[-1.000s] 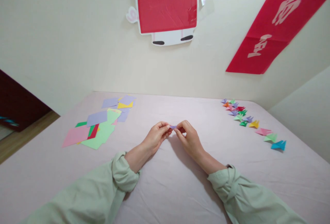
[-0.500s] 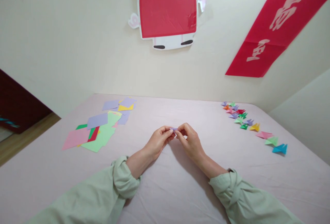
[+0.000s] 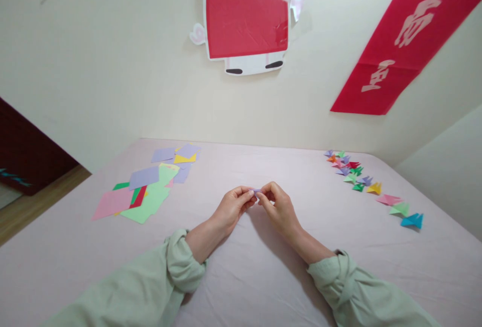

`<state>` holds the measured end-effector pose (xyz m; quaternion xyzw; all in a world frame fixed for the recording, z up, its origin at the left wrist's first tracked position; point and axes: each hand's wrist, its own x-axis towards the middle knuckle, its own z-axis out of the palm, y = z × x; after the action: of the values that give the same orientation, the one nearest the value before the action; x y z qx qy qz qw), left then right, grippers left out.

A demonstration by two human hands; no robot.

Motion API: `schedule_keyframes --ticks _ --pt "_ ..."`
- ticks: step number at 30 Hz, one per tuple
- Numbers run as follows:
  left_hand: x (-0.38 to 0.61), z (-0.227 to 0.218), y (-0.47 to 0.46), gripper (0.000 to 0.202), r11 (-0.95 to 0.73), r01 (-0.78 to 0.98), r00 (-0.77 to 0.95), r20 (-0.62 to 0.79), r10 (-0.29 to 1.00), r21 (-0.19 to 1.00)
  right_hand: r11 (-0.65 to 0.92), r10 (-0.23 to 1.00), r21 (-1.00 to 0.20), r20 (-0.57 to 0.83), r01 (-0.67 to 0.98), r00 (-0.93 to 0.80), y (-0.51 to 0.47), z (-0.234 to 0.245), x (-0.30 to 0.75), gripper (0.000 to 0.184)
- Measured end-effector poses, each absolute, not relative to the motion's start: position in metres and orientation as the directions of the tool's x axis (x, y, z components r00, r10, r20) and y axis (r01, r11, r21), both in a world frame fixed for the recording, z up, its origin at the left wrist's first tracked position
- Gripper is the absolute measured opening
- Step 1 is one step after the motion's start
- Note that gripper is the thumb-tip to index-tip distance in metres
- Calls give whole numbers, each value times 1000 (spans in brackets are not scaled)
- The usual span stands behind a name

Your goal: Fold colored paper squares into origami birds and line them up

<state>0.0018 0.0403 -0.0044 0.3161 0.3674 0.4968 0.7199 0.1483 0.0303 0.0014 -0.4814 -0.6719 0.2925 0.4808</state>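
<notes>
Both of my hands meet at the middle of a pale pink cloth-covered surface (image 3: 241,277). My left hand (image 3: 230,206) and my right hand (image 3: 277,206) each pinch one end of a small folded piece of purple paper (image 3: 257,190), held just above the cloth. Only a sliver of the paper shows between the fingertips. Light green sleeves are rolled up on both forearms.
Flat coloured paper squares (image 3: 145,191) lie scattered at the left. A row of several small folded paper figures (image 3: 371,186) runs along the right side toward the wall. Red hangings are on the wall behind. The surface's left edge drops to a wooden floor (image 3: 33,206).
The hands stay pinched on the purple paper with only slight finger shifts. The view has tilted a little, so everything sits slightly lower in the picture.
</notes>
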Motion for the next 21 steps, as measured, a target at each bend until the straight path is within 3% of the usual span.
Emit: schedule_keyframes --ticks 21 --pt "3 -2 40 29 290 -477 210 -213 954 830 254 967 -936 252 243 -38 32 -1 148 20"
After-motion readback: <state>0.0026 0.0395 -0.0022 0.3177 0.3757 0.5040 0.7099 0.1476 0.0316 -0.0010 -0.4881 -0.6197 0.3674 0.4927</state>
